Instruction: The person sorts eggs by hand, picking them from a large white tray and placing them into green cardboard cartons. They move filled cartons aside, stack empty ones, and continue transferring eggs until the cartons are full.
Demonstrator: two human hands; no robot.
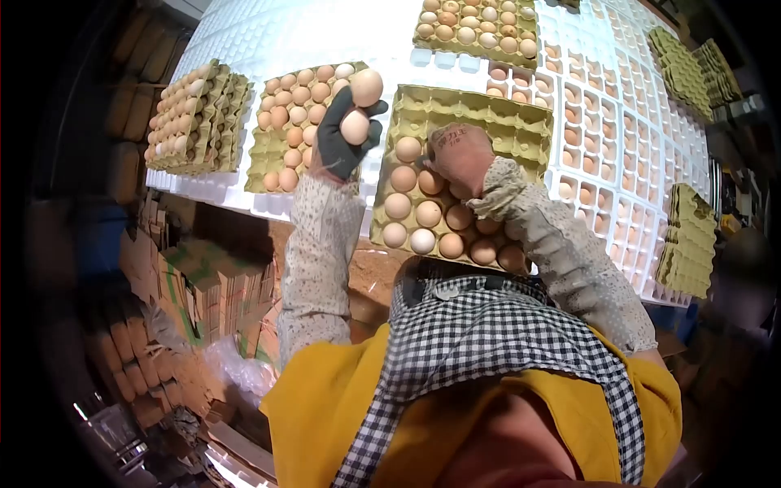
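My left hand [346, 134], in a dark glove, holds two eggs, a pale upper egg [366, 87] and a lower egg [355, 128], above the gap between two trays. In a pinkish glove, my right hand [460, 159] reaches down into the middle of the front egg tray [521, 122]; its fingertips are mostly hidden, near a brown egg [430, 181]. Several eggs fill the near rows and left column of this cardboard tray, while its far rows show bare cups. Left of it lies another partly filled tray [264, 154].
A tilted stack of egg trays [191, 122] stands far left. Another filled tray [480, 28] is at the back. White plastic trays [606, 138] with eggs cover the right side, with cardboard trays [687, 244] at the right edge. Folded cartons [215, 285] stand below left.
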